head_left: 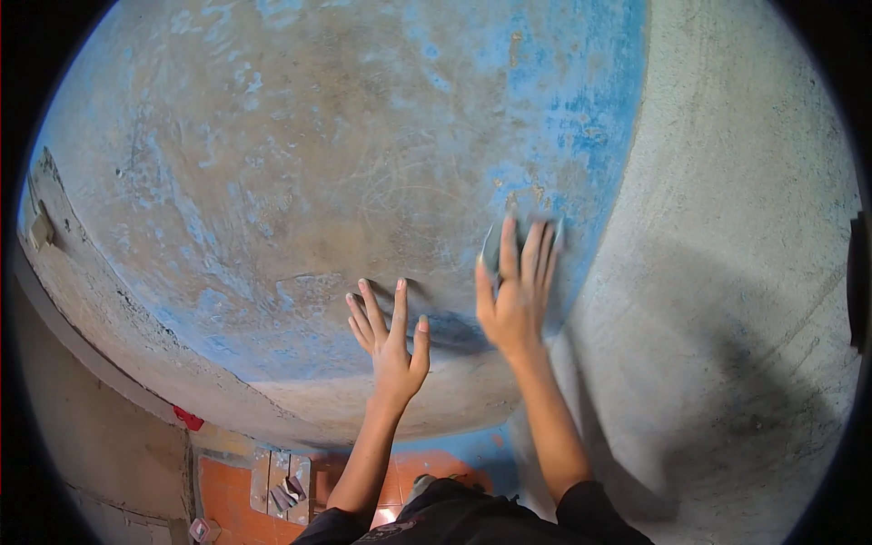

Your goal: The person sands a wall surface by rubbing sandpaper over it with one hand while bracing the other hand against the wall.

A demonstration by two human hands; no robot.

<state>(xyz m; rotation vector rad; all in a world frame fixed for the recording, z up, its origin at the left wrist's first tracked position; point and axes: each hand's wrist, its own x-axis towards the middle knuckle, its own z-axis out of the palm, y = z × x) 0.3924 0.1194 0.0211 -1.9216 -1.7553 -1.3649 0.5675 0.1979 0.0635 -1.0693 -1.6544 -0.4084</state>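
Note:
In front of me is a wall with worn, patchy blue paint and bare grey-brown plaster. Spread fingers of my right hand press a grey-green sheet of sandpaper against the wall near the right corner. The sheet's edges curl out beside the fingers, slightly blurred. My left hand is lower and further left, its fingers apart and fingertips at the wall, with nothing in it. Pale dust coats the fingers of both hands. Faint curved scratches mark the plaster between and above the hands.
A rough grey wall meets the blue one at right. Low on the left, a small wooden stool bears several dark folded pieces on an orange tiled floor. A red object and a wall-mounted box are further left.

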